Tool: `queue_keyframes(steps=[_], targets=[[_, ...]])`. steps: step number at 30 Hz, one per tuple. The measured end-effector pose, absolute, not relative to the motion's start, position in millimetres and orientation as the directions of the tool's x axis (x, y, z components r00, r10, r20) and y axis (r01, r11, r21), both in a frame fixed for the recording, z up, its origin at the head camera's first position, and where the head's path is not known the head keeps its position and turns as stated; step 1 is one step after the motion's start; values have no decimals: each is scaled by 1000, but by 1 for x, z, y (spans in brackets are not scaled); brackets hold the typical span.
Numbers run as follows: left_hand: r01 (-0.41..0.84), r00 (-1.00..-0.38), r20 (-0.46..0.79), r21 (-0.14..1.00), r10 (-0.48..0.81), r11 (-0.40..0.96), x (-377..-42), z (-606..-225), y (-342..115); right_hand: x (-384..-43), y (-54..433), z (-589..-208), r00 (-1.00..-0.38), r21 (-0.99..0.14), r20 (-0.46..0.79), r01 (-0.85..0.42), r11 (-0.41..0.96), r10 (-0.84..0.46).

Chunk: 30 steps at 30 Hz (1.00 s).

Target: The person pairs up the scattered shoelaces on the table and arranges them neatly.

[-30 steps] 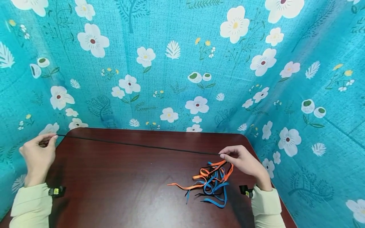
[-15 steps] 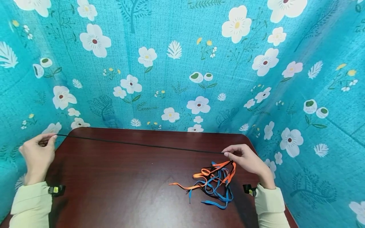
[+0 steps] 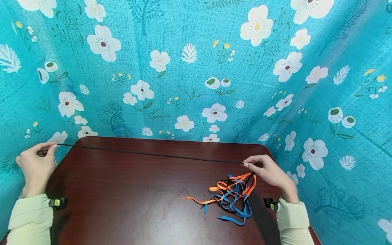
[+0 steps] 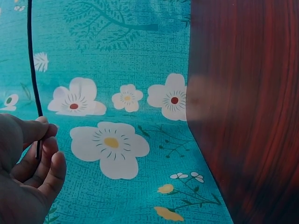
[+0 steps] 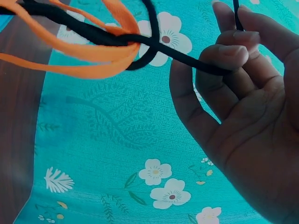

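A thin black shoelace (image 3: 153,154) stretches almost straight above the table between both hands. Thumb and fingertips of my left hand (image 3: 36,166) pinch it near one end, and a short tip (image 4: 38,150) pokes out below them in the left wrist view. My right hand (image 3: 269,172) pinches the lace farther along. From its curled fingers (image 5: 229,56) a black strand (image 5: 180,55) runs to a tangle, where an orange shoelace (image 5: 100,53) loops around black ones. Below that hand hangs the tangle of orange, black and blue shoelaces (image 3: 235,222), its lower part over the tabletop.
The dark red-brown table (image 3: 122,197) has rounded far corners. A teal floral curtain (image 3: 183,85) encloses it at the back and both sides. Small black wrist cameras sit by the left cuff (image 3: 58,203) and the right cuff (image 3: 271,204).
My right hand has moved a little to the right, drawing the tangle with it. My left hand has shifted slightly left, so more black lace spans between them. The head view has turned slightly.
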State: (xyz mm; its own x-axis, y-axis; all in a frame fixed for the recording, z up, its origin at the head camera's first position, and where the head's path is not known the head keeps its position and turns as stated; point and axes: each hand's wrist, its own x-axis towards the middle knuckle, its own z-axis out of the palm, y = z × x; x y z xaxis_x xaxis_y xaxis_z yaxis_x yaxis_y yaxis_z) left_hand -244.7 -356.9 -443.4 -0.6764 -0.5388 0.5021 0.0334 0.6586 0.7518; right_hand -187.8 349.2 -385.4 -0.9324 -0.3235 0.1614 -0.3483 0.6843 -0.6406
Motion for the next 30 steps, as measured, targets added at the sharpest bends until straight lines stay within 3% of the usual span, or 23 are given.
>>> queue_keyframes(steps=[7,30], targets=[[-37,-680,460,757,-571,652,-243,-443,-362,-186,352,-381,-927,-636,177,-364,680,-331],[-91,-689,425,753,-587,652,-243,-447,-381,-182,380,-381,-938,-631,168,-339,698,-304]])
